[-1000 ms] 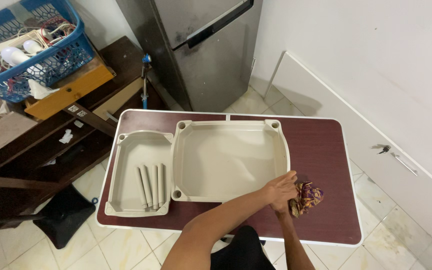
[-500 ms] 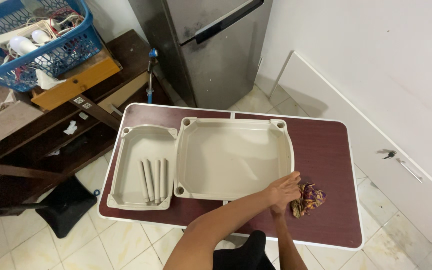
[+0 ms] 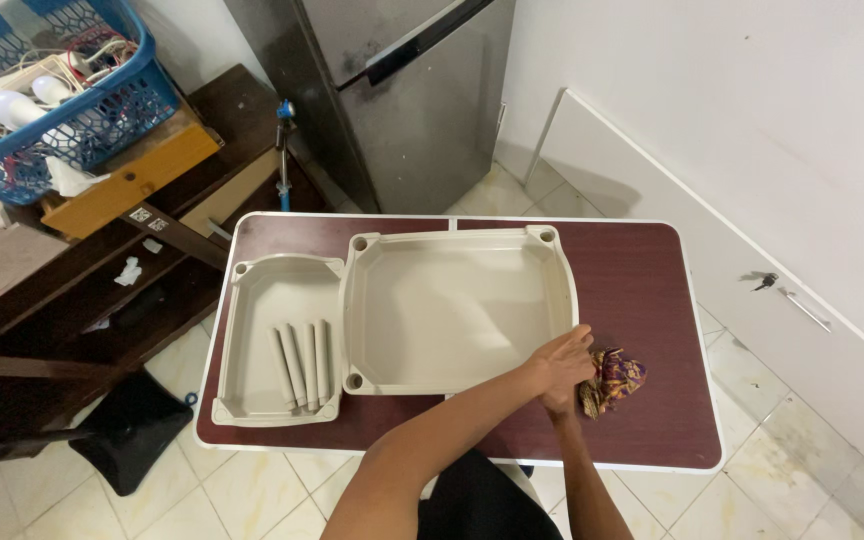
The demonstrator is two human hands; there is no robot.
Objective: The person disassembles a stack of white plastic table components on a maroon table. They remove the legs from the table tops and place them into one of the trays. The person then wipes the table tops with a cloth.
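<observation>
Table (image 3: pixel 652 290): two trays, four rods; hands (image 3: pixel 564 368) stacked, pressing one cloth (image 3: pixel 614 378).

The table (image 3: pixel 652 300) is dark red-brown with a white edge. The big tray (image 3: pixel 457 305) and the small tray (image 3: pixel 272 300) are cream. The four tubes (image 3: pixel 302 365) are grey. The crumpled cloth (image 3: pixel 614 380) has red, yellow and dark patches. The basket (image 3: pixel 82 120) is blue. The fridge (image 3: pixel 422 100) is dark grey.
</observation>
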